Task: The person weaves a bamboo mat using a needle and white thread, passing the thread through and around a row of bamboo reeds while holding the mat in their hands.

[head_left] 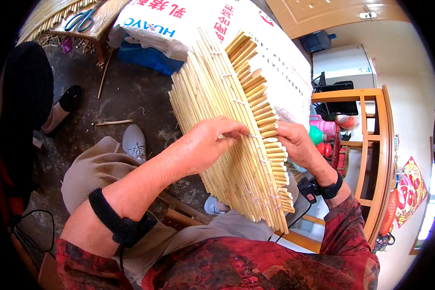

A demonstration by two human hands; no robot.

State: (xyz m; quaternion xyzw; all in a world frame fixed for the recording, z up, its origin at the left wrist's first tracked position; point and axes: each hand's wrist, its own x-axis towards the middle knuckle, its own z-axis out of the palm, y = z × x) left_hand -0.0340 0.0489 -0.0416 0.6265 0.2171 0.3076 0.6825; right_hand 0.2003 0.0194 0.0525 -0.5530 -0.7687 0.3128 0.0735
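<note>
A thick, slanted mat of pale plant stalks (212, 104), stitched in rows with white string (239, 101), stands tilted over my lap. Its cut stalk ends form a second layer along the right side. My left hand (205, 145) lies across the front face, with its thumb and fingers curled together beside a seam. Something thin and whitish shows at those fingertips; whether they pinch string or a needle, I cannot make out. At the right edge, my right hand (299, 145) grips the mat by its cut ends, with its fingertips partly hidden behind them.
Beyond the mat lie white printed sacks (280, 63). Scissors (80, 20) rest on a low stool at upper left, near another stalk mat (43, 21). A person's dark-clad leg (26, 87) is at left. On the right stands a wooden shelf frame (384, 145).
</note>
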